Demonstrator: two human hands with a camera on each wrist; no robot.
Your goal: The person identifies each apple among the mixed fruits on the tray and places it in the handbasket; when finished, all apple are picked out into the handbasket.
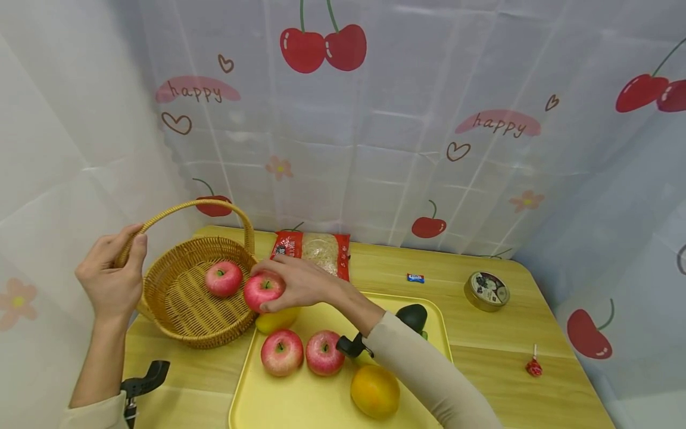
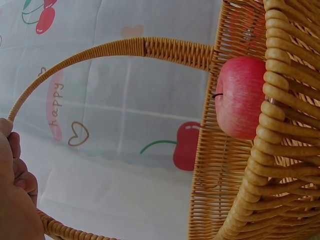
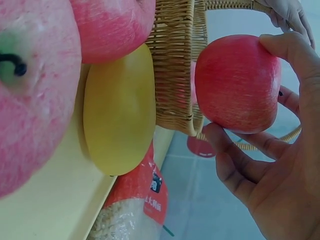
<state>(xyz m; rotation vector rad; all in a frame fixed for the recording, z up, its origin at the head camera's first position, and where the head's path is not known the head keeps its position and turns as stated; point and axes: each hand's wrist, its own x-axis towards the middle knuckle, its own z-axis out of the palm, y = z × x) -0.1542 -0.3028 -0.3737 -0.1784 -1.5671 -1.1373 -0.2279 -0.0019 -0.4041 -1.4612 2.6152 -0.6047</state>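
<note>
My left hand [image 1: 114, 275] grips the arched handle of the wicker basket [image 1: 214, 341], which stands at the left. One apple [image 1: 223, 278] lies inside on the basket's floor. In my right hand [image 1: 300, 281] is a second red apple [image 3: 237, 82], pinched between thumb and fingers at the basket's right rim. Below that hand a yellow mango [image 3: 120, 110] lies at the edge of the yellow tray [image 1: 243, 396]. Two more apples, a left one [image 1: 281, 353] and a right one [image 1: 324, 353], sit on the tray.
An orange-yellow round fruit [image 1: 375, 391] and a dark green fruit or vegetable [image 1: 412, 317] lie on the tray, partly behind my right arm. Behind it is a red-and-clear food bag [image 1: 320, 249]. Rightward are a small blue packet [image 1: 415, 277], a round tin [image 1: 486, 291] and a lollipop [image 1: 533, 366].
</note>
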